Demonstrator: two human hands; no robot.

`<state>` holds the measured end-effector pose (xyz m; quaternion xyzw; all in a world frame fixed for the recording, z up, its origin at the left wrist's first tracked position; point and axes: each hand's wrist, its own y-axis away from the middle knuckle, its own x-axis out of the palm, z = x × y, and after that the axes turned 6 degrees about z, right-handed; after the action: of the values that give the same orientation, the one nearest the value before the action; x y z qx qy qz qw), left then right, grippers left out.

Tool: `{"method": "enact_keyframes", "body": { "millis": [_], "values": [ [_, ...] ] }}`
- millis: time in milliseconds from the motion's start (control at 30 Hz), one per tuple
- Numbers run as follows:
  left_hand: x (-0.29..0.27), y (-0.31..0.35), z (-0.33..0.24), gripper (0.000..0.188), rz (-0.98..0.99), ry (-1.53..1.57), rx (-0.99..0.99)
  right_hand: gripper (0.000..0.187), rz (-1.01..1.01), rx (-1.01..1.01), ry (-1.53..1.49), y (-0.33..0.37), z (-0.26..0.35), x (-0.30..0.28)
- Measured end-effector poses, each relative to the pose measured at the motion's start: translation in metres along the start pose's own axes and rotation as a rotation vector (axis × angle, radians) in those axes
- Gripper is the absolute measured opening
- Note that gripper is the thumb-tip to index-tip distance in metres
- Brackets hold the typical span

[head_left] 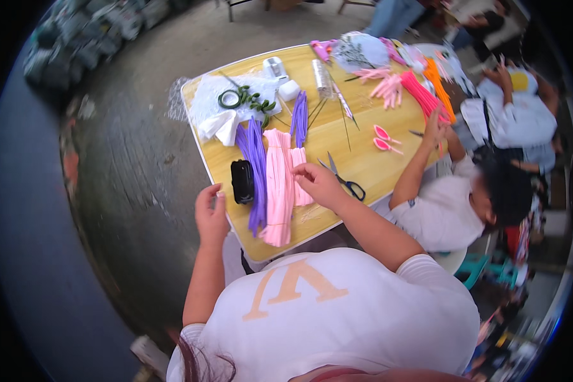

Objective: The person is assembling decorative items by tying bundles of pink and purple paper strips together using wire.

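My left hand [211,211] is raised beside the table's near left edge, fingers loosely bent and apart, with no object visible in it. Next to it on the tabletop sits a glossy black case [242,181]. My right hand [319,184] hovers at a short bundle of light pink fuzzy stems [302,194], its fingers half curled and apart; whether it touches them is unclear. Between the hands lie a long pink stem bundle [278,191] and a purple stem bundle [256,172]. Dark-handled scissors [344,178] rest open-bladed just right of my right hand.
Across the yellow table [375,175] are green tape [229,99], white plastic wrap [204,95], a second purple bundle [299,118], pink leaf-shaped pieces [383,140] and red stems [423,95]. A co-worker [442,204] sits close on the right, hands over the table. Sacks [70,51] stand far left.
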<state>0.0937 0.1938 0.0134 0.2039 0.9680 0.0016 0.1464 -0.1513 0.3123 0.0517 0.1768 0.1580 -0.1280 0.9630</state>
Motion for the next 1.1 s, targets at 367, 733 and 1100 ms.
{"method": "enact_keyframes", "body": {
  "millis": [367, 733, 1100],
  "values": [
    [0.094, 0.170, 0.309, 0.025, 0.665, -0.836, -0.884, 0.017, 0.171, -0.191, -0.002, -0.012, -0.035, -0.022],
    [0.148, 0.189, 0.405, 0.026, 0.851, -0.810, -0.882, 0.015, 0.076, -0.475, 0.022, -0.027, -0.055, -0.005],
    [0.127, 0.144, 0.390, 0.027, 0.921, -0.913, -0.789, 0.017, 0.024, -0.452, -0.023, -0.018, -0.050, -0.024]
  ]
}}
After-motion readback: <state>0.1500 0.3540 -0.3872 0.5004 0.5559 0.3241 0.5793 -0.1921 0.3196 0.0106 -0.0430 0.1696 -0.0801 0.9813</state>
